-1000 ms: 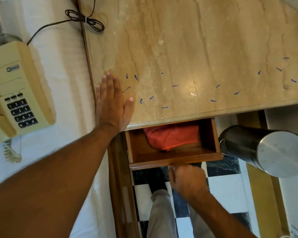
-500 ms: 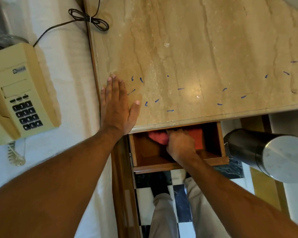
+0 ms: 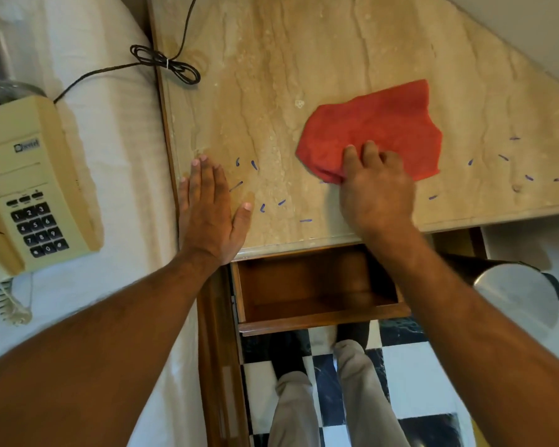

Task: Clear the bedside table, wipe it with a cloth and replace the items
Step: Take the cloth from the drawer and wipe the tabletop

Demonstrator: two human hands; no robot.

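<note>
The bedside table's beige marble top [image 3: 271,75] carries small blue pen marks in two rough rings. A red cloth [image 3: 381,124] lies spread on it right of centre. My right hand [image 3: 376,191] presses on the cloth's near edge, fingers bunching the fabric. My left hand [image 3: 208,214] rests flat, fingers together, on the table's front left corner, holding nothing. A beige push-button telephone [image 3: 23,188] lies on the white bed [image 3: 110,124] to the left, its dark cord [image 3: 165,62] trailing onto the table.
The wooden drawer [image 3: 317,314] under the table's front edge stands pulled out with nothing in it. A steel cylindrical bin [image 3: 517,298] stands on the floor to the right. Black-and-white floor tiles [image 3: 410,372] and my trouser legs show below.
My right hand went from the drawer front into the drawer, took the red cloth out and laid it on the marble top. The left hand has stayed flat on the corner.
</note>
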